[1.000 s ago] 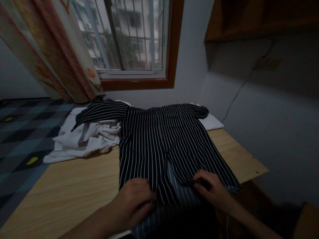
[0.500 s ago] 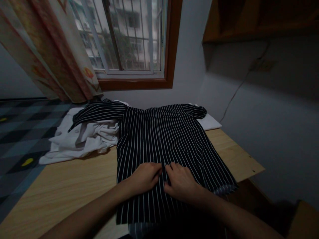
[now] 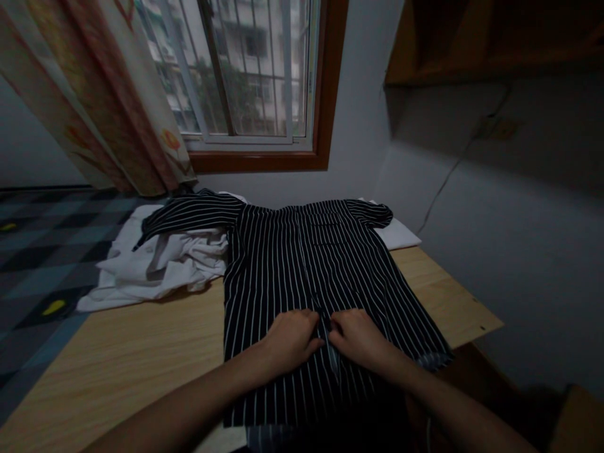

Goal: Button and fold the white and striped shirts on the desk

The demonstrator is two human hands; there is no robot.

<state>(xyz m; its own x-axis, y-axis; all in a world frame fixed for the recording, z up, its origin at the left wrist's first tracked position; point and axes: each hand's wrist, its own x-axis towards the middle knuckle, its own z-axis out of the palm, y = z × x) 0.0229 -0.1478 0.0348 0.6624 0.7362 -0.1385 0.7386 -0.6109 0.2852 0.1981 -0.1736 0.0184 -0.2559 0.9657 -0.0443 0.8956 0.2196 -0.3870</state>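
A black shirt with white stripes (image 3: 268, 270) lies spread front side up, its hem toward me and its sleeves at the far end. Both my hands are on the lower part of its front, at the middle opening. My left hand (image 3: 293, 338) has its fingers curled onto the cloth on the left side of the opening. A short distance away, my right hand (image 3: 359, 336) grips the right side with bent fingers. Between them the cloth is slightly raised and parted in a narrow fold. My fingertips are partly hidden in the dark fabric.
The shirt rests on a light wooden table (image 3: 141, 352). Crumpled white cloth (image 3: 160, 270) lies under the left sleeve, and a flat white item (image 3: 400, 235) is under the right one. A checked bedspread (image 3: 42, 264) is at the left. Behind are a curtain (image 3: 104, 94) and a window (image 3: 250, 94).
Both hands have shifted slightly to the right, and their fingers have curled in on the shirt's front. The cloth between them is now lifted and parted a little.
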